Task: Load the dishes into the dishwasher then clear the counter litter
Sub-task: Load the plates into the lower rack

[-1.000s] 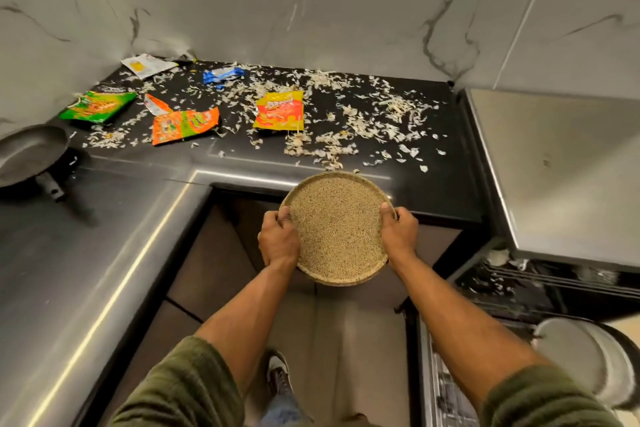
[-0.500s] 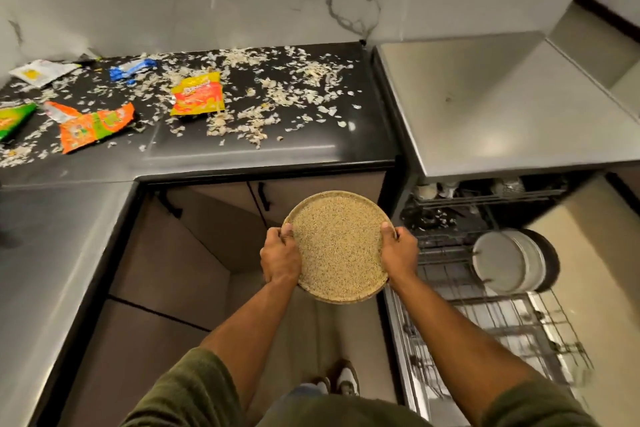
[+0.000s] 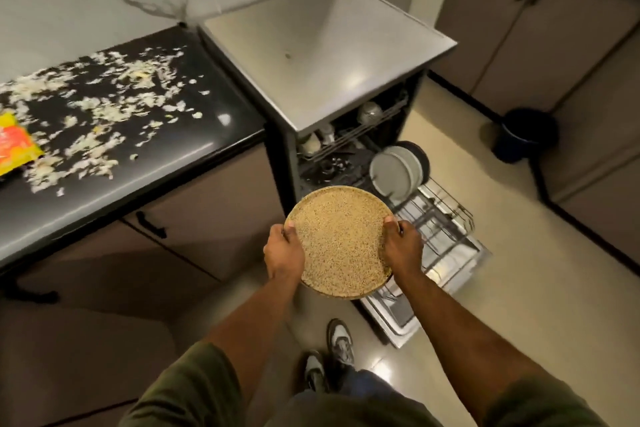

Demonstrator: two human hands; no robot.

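the person stands in front of the open dishwasher [image 3: 346, 135] and holds a round speckled plate [image 3: 341, 241] with both hands. the left hand [image 3: 282, 253] grips the plate's left edge, thumb over the rim, and the right hand [image 3: 403, 248] grips the right edge in the same way, so both hands are closed on the plate. the plate is in the air, above the inner end of the pulled-out lower rack [image 3: 440, 236], near the dishwasher's opening, and it is tilted a little toward the person.

in the lower rack, on the side close to the dishwasher body, some pale plates [image 3: 394, 172] stand upright on their edges, with a dark one behind them. the part of the rack far from the dishwasher body looks free. in the upper rack [image 3: 349, 133] i see some cups or glasses, but they are too dim to name.

i judge that the loading step is in hand: this plate is on its way to the rack. the next move, i think, calls for turning the plate upright and lowering it between the wire tines, beside the standing plates, without knocking them.

left of the dishwasher, the black counter [image 3: 214, 135] carries many pale scraps [image 3: 93, 114] and a yellow wrapper [image 3: 15, 144], so the litter step is not yet done. a dark bin [image 3: 526, 133] stands on the floor, well right of the dishwasher.
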